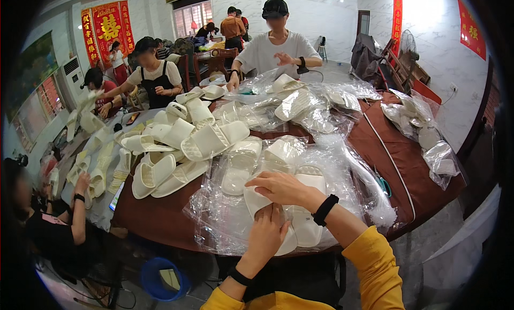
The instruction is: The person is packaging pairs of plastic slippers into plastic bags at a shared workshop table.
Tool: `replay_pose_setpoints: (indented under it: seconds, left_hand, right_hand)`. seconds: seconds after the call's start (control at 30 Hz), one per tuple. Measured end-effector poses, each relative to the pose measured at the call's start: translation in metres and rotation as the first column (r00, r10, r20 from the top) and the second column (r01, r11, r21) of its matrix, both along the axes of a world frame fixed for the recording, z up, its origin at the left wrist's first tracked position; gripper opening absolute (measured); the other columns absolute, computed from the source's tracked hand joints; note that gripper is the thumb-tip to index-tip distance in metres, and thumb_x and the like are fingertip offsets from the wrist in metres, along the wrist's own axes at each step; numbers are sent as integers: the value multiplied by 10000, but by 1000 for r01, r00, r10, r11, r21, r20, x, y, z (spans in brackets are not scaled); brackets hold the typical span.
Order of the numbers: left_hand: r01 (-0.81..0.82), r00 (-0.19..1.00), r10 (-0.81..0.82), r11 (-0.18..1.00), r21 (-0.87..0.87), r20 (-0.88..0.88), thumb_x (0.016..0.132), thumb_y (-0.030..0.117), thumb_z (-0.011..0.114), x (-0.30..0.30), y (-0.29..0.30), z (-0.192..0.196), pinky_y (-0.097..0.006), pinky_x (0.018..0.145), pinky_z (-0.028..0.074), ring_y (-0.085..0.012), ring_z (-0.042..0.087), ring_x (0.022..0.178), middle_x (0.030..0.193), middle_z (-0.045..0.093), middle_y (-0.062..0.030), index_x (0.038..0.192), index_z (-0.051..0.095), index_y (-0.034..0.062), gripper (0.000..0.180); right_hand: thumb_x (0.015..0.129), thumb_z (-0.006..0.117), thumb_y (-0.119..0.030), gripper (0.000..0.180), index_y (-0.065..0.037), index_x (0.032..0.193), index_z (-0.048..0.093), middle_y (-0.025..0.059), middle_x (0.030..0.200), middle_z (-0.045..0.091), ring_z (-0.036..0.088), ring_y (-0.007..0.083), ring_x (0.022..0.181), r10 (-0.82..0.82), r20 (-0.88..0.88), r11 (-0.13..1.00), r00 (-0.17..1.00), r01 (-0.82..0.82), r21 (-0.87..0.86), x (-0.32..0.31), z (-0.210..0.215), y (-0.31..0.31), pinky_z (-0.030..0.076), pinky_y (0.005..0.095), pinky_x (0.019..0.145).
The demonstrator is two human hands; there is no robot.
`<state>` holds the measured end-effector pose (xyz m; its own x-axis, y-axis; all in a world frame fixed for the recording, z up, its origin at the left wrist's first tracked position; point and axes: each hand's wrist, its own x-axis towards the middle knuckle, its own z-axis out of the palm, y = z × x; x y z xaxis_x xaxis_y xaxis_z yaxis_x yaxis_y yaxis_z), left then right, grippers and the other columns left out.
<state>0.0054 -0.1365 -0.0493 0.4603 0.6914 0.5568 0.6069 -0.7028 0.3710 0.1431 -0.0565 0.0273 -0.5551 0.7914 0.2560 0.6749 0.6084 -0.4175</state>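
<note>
Both hands meet low in the middle of the view over a pair of white slippers (300, 224) wrapped in a clear plastic bag (342, 176). Left hand (266, 236) comes up from the lower edge, palm against the near slipper, fingers curled around its near end; the grip looks closed on the slipper through the plastic. Right hand (286, 188) reaches across from the right, wrist bent, fingers pinching the slipper's upper edge, so both hands hold the same piece. The slippers lie side by side with their long axes running roughly away from the person, tilted slightly to the left, toes toward the far side of the table.

They rest near the front edge of a dark brown table (396, 155), whose rim curves just below the hands. Bare table shows to the right, where a pair of teal-handled scissors (383, 184) lies. To the left a loose heap of unbagged white slippers (176, 144) crowds the surface, and more bagged pairs (305, 104) pile up behind.

The left palm covers the near slipper's heel end, and crumpled plastic glare blurs the outlines of both slippers. A blue bucket (163, 280) sits on the floor below, partly hidden by the table edge.
</note>
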Motion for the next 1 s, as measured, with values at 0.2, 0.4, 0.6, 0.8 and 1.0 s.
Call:
replay_pose_setpoints:
  seconds: [0.2,0.4,0.6,0.8,1.0]
  left_hand:
    - [-3,1000,3,1000,-17,-17,844,201,681,0,-1,0,-485,950,421,-455,506,1087,1194,489,-306,1297,418,-104,606]
    - [57,998,-57,998,13,24,864,181,661,-9,5,1,-476,945,432,-433,507,1109,1247,478,-294,1317,427,-87,576]
    - [190,976,-194,981,48,104,869,98,641,-31,-1,28,-410,827,515,-333,619,968,1217,600,-158,1273,560,27,418]
    - [220,969,-175,933,-284,176,901,18,567,-55,21,116,-340,788,526,-258,660,919,1207,623,-172,1313,538,19,414]
    - [238,953,-179,942,-237,243,924,25,545,-21,104,65,-305,773,531,-215,656,877,1143,636,-190,1342,487,-1,422]
  right_hand:
    - [925,542,-177,228,-150,1054,728,100,1067,668,648,326,957,-23,131,999,991,20,27,-12,-5,9,516,436,814]
    - [919,537,-119,277,-52,1157,663,117,1214,627,607,327,1076,-2,-120,1000,993,-2,-30,-7,-12,9,484,422,913]
    - [876,578,-12,390,-52,1262,611,141,1239,609,615,277,1011,-16,-448,996,894,-23,-82,13,-10,-17,485,355,861]
    - [875,586,13,360,-40,1228,627,42,1157,657,507,87,694,-196,-636,960,746,15,-279,23,-13,-26,446,227,640]
    - [890,593,14,297,-13,1183,629,40,1070,661,568,42,766,-153,-716,983,681,28,-183,19,-32,-20,462,208,642]
